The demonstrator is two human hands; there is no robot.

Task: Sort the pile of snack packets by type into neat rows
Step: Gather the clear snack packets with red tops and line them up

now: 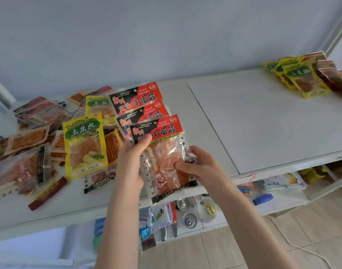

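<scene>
Fanned red packets (156,133) between gripping fingers of left hand (130,164) and right hand (198,165), fingertips (180,164) on front

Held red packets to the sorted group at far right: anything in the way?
Nothing visible. The left hand and right hand hold the red packets over the front edge of the tabletop; no object lies between them and the sorted packets at far right. The unsorted pile lies to the left, off that path.
</scene>
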